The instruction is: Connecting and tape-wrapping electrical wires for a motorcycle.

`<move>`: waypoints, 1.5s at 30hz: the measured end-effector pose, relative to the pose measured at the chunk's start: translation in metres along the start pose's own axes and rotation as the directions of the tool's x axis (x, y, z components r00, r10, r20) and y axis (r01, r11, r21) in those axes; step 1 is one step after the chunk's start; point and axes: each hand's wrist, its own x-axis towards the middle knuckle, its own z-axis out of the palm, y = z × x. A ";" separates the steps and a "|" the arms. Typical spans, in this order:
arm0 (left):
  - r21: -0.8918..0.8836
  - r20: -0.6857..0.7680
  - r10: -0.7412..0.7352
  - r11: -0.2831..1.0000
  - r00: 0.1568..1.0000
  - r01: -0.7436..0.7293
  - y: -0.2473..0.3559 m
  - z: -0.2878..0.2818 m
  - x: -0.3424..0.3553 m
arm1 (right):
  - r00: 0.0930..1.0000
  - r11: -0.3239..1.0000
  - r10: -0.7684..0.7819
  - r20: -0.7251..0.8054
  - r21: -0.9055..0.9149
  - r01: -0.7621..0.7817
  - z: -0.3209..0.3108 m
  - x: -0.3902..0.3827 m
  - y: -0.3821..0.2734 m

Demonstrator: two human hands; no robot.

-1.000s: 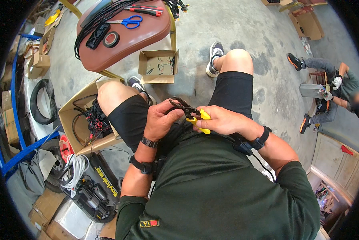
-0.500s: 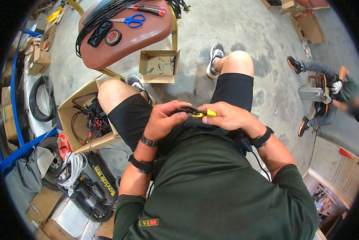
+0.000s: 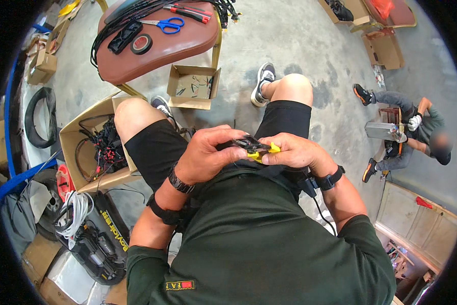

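Before my waist, both my hands work close together. My left hand point(image 3: 210, 152) pinches a small dark piece point(image 3: 244, 143) between thumb and fingers. In my right hand point(image 3: 293, 152) is a small bright yellow piece point(image 3: 274, 148), its thumb and fingers closed around it. The yellow and dark parts meet between the two hands; part of them is hidden by my fingers, and I cannot tell their exact kind.
Scissors point(image 3: 170, 25), a tape roll point(image 3: 141, 44), red-black cutters point(image 3: 187, 12) and black cables lie on a brown chair seat point(image 3: 159, 56). Below stands a cardboard box point(image 3: 187, 104) with small scraps; another box point(image 3: 68, 137) holds wiring. At right, a gloved person point(image 3: 419, 114) handles a metal box point(image 3: 381, 130).
My hands stay together. The dark piece now tilts more steeply, and more of the yellow part shows beside my left fingertips. The whole view has shifted slightly.
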 end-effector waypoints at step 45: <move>-0.340 -0.103 -0.220 0.924 0.970 0.174 -0.015 -0.010 -0.013 | 0.998 0.995 0.013 -0.066 0.097 -0.007 0.004 0.020 0.001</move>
